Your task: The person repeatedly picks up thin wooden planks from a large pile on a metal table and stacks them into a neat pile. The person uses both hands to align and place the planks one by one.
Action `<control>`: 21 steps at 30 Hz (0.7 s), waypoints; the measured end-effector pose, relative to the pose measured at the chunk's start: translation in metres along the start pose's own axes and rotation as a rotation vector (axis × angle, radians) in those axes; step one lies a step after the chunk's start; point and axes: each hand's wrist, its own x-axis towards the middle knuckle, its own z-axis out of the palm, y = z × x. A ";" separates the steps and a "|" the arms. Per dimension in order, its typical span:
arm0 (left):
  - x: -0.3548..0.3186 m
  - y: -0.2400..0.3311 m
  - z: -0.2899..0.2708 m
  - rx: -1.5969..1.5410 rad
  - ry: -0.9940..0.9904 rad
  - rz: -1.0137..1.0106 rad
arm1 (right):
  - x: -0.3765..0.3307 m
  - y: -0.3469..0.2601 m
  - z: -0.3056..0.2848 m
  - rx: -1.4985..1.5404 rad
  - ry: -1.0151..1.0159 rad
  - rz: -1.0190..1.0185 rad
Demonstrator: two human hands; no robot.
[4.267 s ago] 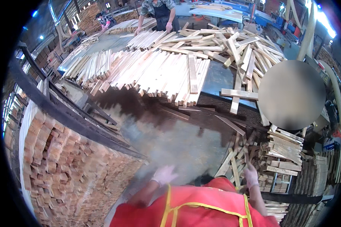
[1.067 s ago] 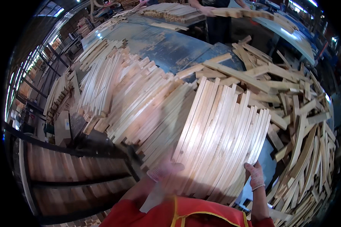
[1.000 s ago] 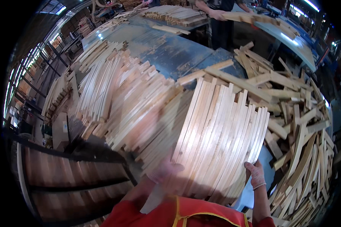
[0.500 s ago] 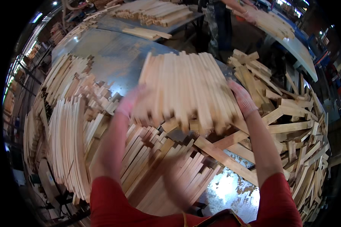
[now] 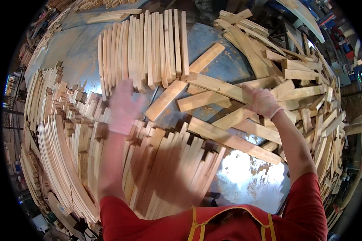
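Note:
A row of long wooden strips (image 5: 142, 48) lies side by side on the metal table, at the far middle. My left hand (image 5: 124, 106), in a pale pinkish glove and smeared by motion, is just in front of the near ends of that row. Its fingers look apart, with nothing in them. At the right, my gloved right hand (image 5: 263, 102) has its fingers closed over the right end of a wooden board (image 5: 217, 86). That board lies slantwise over other loose boards. Another board (image 5: 165, 99) rests below the row's right near corner.
Near me lies a layer of strips (image 5: 165, 172), with a taller stack of strips (image 5: 64, 160) at the left. A jumbled heap of boards (image 5: 309, 96) covers the right side. The metal table (image 5: 76, 48) shows between the piles.
The row of strips that both hands held up now lies on the table, farther off and to the left. My hands have let go of it; the right has come to a loose board.

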 end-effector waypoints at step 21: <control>-0.466 0.209 -0.087 -0.177 -0.328 -0.081 | -0.195 0.003 0.175 0.147 0.256 0.074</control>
